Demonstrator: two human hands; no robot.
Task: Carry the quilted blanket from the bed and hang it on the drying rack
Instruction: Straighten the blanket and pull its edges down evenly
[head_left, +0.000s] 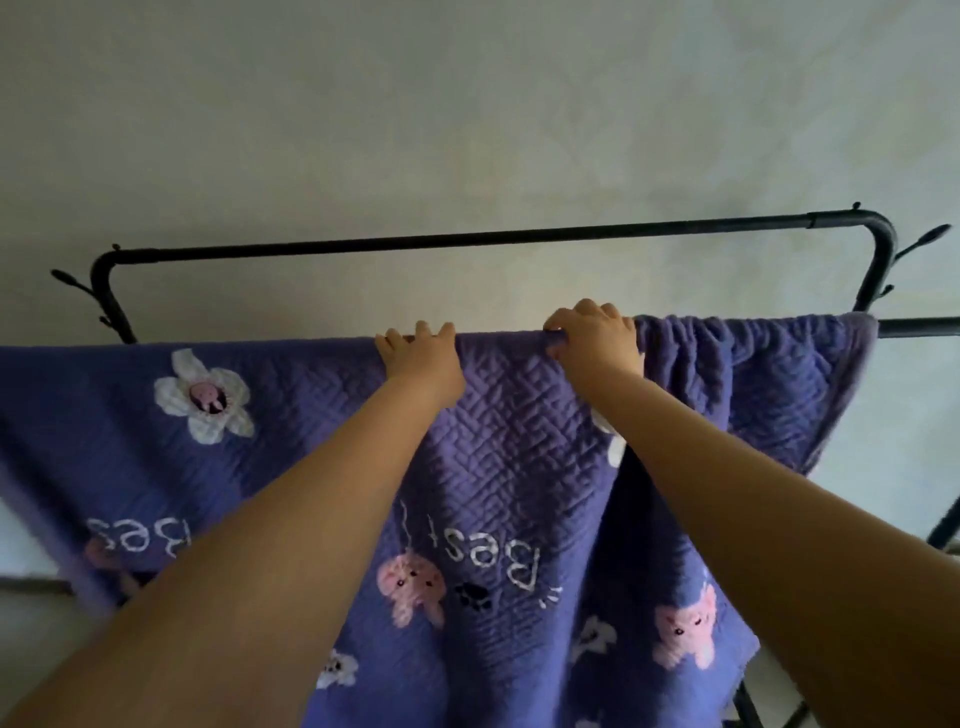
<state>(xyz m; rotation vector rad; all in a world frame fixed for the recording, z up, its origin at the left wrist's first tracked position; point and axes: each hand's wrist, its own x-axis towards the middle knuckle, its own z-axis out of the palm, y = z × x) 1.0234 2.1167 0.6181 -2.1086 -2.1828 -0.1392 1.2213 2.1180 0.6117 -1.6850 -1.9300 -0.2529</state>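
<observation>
The purple quilted blanket hangs draped over the near rail of the black drying rack, its top fold running across the frame and its front face falling toward the camera. White flowers, pink animal figures and upside-down white lettering show on the quilted cloth, and the right part of the fold is bunched into gathers. The left hand lies on the top fold with its fingers hooked over the edge, closed on the blanket. Just beside it, the right hand curls its fingers around the same fold, gripping the cloth where it wraps the rail. Both bare forearms reach up from the lower corners. Behind, the rack's higher far rail spans between curved corners with small hooks at each end, against a pale wall.
</observation>
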